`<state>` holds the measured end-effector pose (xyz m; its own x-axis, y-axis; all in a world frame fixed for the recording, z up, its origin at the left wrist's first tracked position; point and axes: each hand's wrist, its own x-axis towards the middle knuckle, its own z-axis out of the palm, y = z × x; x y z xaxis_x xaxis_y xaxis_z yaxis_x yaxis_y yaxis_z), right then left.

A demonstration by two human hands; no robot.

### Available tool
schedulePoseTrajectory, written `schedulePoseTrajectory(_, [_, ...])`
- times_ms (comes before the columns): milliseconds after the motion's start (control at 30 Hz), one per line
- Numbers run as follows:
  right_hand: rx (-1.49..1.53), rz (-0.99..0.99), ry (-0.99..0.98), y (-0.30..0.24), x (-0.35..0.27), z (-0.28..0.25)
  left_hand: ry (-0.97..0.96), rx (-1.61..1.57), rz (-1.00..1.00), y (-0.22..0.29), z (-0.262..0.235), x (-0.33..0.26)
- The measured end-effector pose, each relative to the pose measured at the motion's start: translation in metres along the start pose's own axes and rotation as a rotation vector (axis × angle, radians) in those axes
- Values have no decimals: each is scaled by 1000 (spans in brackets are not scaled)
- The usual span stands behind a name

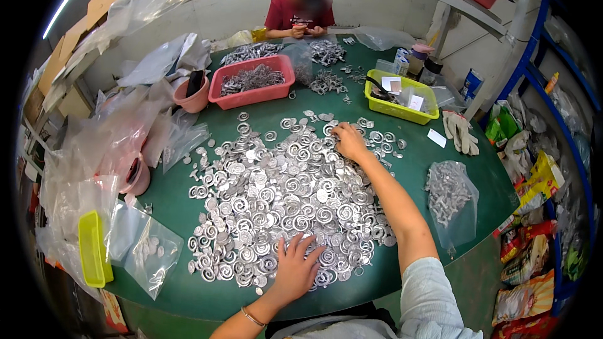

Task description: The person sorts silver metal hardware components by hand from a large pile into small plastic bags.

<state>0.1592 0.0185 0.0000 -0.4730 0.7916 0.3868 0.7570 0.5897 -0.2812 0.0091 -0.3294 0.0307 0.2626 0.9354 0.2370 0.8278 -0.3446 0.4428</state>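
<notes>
A wide heap of silver-coloured metal pieces point(292, 185), many of them flat spirals and others small ovals or discs, covers the middle of the green table. My left hand point(296, 267) lies on the near edge of the heap, fingers spread over the spirals, with a bangle on its wrist. At the far right side of the heap, my right hand point(349, 142) reaches down with curled fingers. Its fingertips are among the spiral pieces, and whatever they pinch is hidden.
Behind the heap stand a pink tray point(220, 102) of metal parts and a yellow-green basket point(402, 112). To the right lie a bag of parts point(449, 194) and gloves point(460, 133). Plastic bags crowd the left. Another person point(301, 16) sits opposite, hands together.
</notes>
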Motion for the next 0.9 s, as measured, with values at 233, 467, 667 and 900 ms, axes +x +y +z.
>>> schedulePoseTrajectory(233, [182,-176,73,6,-4,-3,7,-8,-13,-3,2,-4])
schedulePoseTrajectory(467, [1697,502,236,-14,-11,-28,5,-7,-24,-4,2,-5])
schedulePoseTrajectory(667, [1652,739,-129,-17,-19,-38,9,-20,-17,-2,1,-3])
schedulePoseTrajectory(900, [257,139,-6,-50,-24,-15,15,-39,-10,-4,2,-4])
